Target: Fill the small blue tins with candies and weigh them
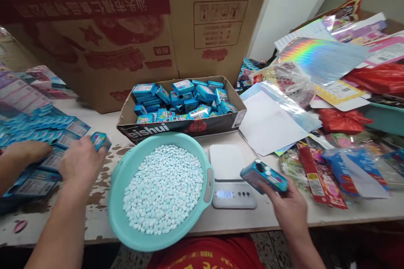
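- The right hand is closed round a blue candy box, fingers beneath; pale pieces show at its upper face, which is turned upward, probably so they stay in.
- The left hand, slightly blurred, grips a smaller-looking blue packet at the fingertips, leaving its printed end exposed.
- Between the hands, a mint-green basin of pale blue candies sits at the bench edge, presumably for easy reach.
- Just right of it is a digital scale, readout facing the person; it seems to show 154, any decimal point unclear.
- Behind the basin, a low carton corrals loose blue boxes; its black side reads "eishui", the start hidden.
- A co-worker's hand touches the stacked blue boxes at left; its grip is unclear.
- The tall carton behind bears upside-down red Chinese lettering and framed handling symbols.
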Tool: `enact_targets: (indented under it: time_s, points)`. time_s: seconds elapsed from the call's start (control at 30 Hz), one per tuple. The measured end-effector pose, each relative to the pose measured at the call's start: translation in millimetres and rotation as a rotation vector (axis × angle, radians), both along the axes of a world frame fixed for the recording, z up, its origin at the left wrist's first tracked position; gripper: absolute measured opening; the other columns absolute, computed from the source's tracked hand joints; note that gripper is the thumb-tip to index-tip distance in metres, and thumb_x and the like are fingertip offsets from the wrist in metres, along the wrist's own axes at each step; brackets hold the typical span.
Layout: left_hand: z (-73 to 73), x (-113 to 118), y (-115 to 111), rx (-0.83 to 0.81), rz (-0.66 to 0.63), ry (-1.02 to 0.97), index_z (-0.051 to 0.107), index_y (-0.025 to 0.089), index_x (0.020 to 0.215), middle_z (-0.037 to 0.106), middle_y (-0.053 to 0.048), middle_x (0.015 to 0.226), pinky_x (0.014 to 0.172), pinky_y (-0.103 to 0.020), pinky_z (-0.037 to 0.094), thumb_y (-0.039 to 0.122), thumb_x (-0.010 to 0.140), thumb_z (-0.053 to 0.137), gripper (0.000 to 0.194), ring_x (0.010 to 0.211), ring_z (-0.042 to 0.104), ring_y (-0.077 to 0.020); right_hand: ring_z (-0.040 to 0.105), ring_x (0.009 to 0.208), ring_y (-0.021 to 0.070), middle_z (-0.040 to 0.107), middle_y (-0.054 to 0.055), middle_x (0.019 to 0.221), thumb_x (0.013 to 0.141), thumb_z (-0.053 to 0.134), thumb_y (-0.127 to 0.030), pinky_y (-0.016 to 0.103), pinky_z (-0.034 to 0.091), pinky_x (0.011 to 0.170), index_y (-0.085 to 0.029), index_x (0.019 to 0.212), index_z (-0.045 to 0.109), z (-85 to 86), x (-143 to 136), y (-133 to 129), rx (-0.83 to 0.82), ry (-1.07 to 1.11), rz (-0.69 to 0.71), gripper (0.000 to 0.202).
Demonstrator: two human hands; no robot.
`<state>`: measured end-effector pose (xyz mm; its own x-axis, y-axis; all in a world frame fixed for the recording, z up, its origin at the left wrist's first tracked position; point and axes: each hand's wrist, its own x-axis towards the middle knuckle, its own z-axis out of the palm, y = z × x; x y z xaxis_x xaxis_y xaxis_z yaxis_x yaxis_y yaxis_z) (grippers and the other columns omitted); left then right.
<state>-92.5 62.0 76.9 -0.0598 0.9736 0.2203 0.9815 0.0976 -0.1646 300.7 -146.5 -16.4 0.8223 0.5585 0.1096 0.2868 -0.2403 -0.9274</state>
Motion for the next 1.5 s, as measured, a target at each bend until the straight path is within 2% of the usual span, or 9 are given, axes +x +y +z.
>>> enact_targets:
  time_s: [0.13, 0.23, 0.37, 0.6, 0.97, 1.07, 1.27, 1.4, 1.5]
  points:
    - [-47.8, -37.7, 2.9, -0.116, 0.017, -0.094, 0.046, 0.019, 0.079, 0.042, 0.002, 0.064, 0.049, -0.028, 0.042, 0.047, 0.091, 0.027, 0.036, 0.063, 0.059, -0.0218, 0.063, 0.07, 0.022, 0.071, 0.003, 0.078, 0.059, 0.075, -0.05, 0.035, 0.053, 0.067, -0.019, 0.087, 0.066, 2.1, -12.2, 14.5, 0.054, 0.039, 0.163, 0.043]
    - [-53.5, -34.6, -1.2, -0.041, -0.028, -0.106, 0.05, 0.02, 0.093, 0.05, -0.001, 0.07, 0.058, -0.036, 0.047, 0.046, 0.091, 0.029, 0.034, 0.078, 0.061, -0.0288, 0.063, 0.07, 0.0212, 0.07, 0.003, 0.079, 0.061, 0.076, -0.048, 0.034, 0.053, 0.067, -0.019, 0.088, 0.066, 8.1, -18.7, 18.4, 0.074, 0.032, 0.217, 0.041]
    - [-45.6, 19.2, -11.2, 0.063, -0.251, -0.203, 0.047, 0.017, 0.122, 0.059, -0.012, 0.11, 0.089, -0.047, 0.045, 0.042, 0.093, 0.028, 0.042, 0.11, 0.054, -0.0338, 0.063, 0.07, 0.0205, 0.069, 0.002, 0.079, 0.063, 0.076, -0.046, 0.033, 0.053, 0.065, -0.019, 0.091, 0.065, 15.4, -26.0, 22.1, 0.098, 0.026, 0.267, 0.04]
    - [-81.7, 120.1, -64.2, -0.705, -1.022, -0.371, 0.047, 0.025, 0.132, 0.053, -0.01, 0.134, 0.099, -0.043, 0.042, 0.039, 0.087, 0.051, 0.047, 0.122, 0.05, -0.0285, 0.062, 0.075, 0.0197, 0.067, 0.002, 0.084, 0.071, 0.073, -0.043, 0.031, 0.051, 0.07, -0.02, 0.093, 0.065, 20.7, -30.8, 25.9, 0.063, -0.095, 0.401, 0.033]
    - [-17.6, 167.5, -79.6, -0.269, -0.882, -1.052, 0.05, 0.021, 0.13, 0.046, -0.008, 0.143, 0.109, -0.041, 0.035, 0.043, 0.092, 0.043, 0.045, 0.131, 0.043, -0.0217, 0.06, 0.08, 0.019, 0.064, 0.002, 0.089, 0.08, 0.067, -0.03, 0.029, 0.049, 0.07, -0.023, 0.099, 0.062, 55.3, -78.9, 53.4, 0.194, -0.244, 0.675, 0.021]
    - [-19.9, 170.5, -81.4, -0.275, -0.854, -1.052, 0.056, 0.02, 0.125, 0.055, -0.008, 0.135, 0.108, -0.039, 0.036, 0.035, 0.096, 0.033, 0.04, 0.127, 0.047, -0.0196, 0.06, 0.079, 0.0179, 0.064, 0.001, 0.087, 0.077, 0.068, -0.024, 0.028, 0.048, 0.07, -0.023, 0.097, 0.061, 52.5, -91.8, 59.1, 0.171, -0.182, 0.712, 0.02]
    - [-17.0, 152.8, -82.6, -0.305, -1.067, -0.812, 0.028, 0.027, 0.145, 0.037, -0.005, 0.149, 0.112, -0.054, 0.024, 0.052, 0.092, 0.035, 0.059, 0.143, 0.013, -0.0294, 0.059, 0.075, 0.017, 0.065, 0.0, 0.084, 0.076, 0.069, -0.027, 0.028, 0.049, 0.07, -0.022, 0.093, 0.063, 44.7, -92.5, 58.7, 0.168, -0.006, 0.684, 0.019]
    - [-20.9, 139.5, -73.6, -0.209, -0.912, -0.941, 0.024, 0.027, 0.146, 0.032, -0.007, 0.152, 0.112, -0.047, 0.027, 0.05, 0.095, 0.028, 0.057, 0.139, 0.027, -0.0258, 0.062, 0.075, 0.0184, 0.067, 0.002, 0.085, 0.07, 0.076, -0.035, 0.03, 0.051, 0.069, -0.02, 0.096, 0.063, 40.5, -72.6, 57.1, 0.202, 0.133, 0.541, 0.034]
    - [-43.1, 126.5, -72.2, -0.45, -0.832, -0.742, 0.044, 0.024, 0.135, 0.052, -0.009, 0.137, 0.106, -0.046, 0.035, 0.043, 0.093, 0.038, 0.046, 0.126, 0.046, -0.0261, 0.062, 0.071, 0.0177, 0.066, 0.001, 0.081, 0.062, 0.08, -0.037, 0.03, 0.051, 0.065, -0.019, 0.095, 0.061, 25.7, -45.5, 58.7, 0.262, 0.156, 0.29, 0.042]
